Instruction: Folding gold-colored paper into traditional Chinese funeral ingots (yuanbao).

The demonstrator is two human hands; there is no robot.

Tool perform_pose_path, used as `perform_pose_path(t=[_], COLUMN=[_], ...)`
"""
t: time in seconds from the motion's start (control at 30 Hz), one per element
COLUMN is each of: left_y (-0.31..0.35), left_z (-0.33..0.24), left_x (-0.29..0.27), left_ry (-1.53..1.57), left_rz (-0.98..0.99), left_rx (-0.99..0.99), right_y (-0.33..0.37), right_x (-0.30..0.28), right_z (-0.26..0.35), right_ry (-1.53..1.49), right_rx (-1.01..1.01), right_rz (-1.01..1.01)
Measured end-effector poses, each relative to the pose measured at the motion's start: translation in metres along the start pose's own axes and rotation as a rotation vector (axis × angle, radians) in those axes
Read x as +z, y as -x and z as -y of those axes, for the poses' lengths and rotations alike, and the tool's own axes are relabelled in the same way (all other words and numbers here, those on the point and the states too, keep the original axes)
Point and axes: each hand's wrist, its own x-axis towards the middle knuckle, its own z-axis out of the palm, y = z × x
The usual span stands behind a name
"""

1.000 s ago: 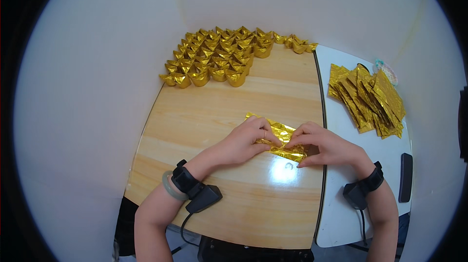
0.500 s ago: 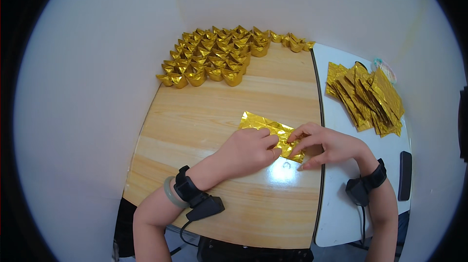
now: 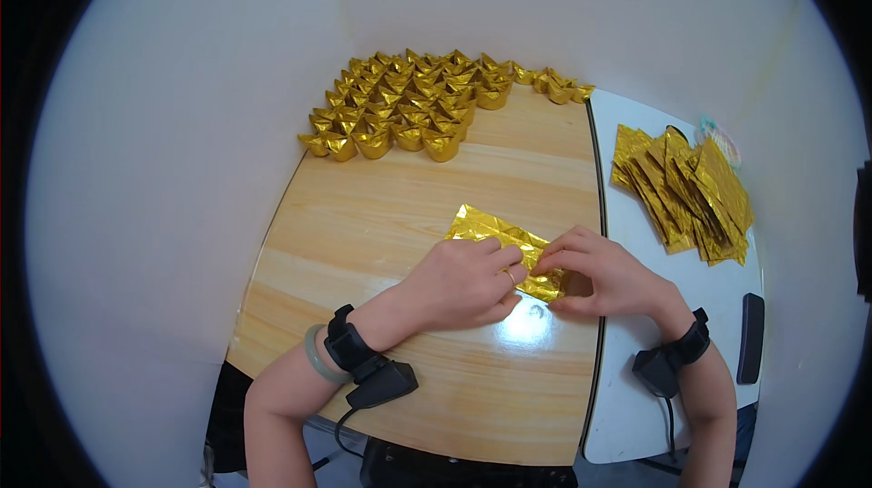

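Observation:
A creased sheet of gold foil paper (image 3: pixel 490 224) lies slantwise on the wood-grain table in front of me. My left hand (image 3: pixel 472 279) is closed on its near edge, with curled fingers and the thumb below; the hand covers the sheet's left near part. At the right end, my right hand (image 3: pixel 599 277) grips the sheet, its fingers on top and its thumb by the near corner. What lies beneath the fingertips is hidden. At the far left of the table stand several rows of folded gold paper ingots (image 3: pixel 400 106), away from both hands.
A few more gold ingots (image 3: pixel 559 86) sit along the back edge. On the white table (image 3: pixel 627 379) to the right lies a pile of flat folded gold papers (image 3: pixel 686 188), with a dark oblong object (image 3: pixel 751 338) nearer me. White walls (image 3: pixel 182 170) rise around the tables.
My right hand's fingers have drawn closer together on the right end of the paper, and its thumb has come in to the near corner. My left hand has hardly moved.

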Motion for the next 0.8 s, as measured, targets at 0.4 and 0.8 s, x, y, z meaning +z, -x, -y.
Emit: perform_pose_path(t=[0.4,0.8], left_y=[0.008,0.006], left_z=[0.002,0.005], left_x=[0.005,0.001], left_ry=[-0.242,0.135], left_rz=[0.058,0.054], left_rx=[0.147,0.002], right_y=[-0.003,0.005], right_x=[0.005,0.0], right_z=[0.004,-0.013], right_ry=[0.114,-0.072], right_rx=[-0.035,0.064], right_rz=[-0.048,-0.095])
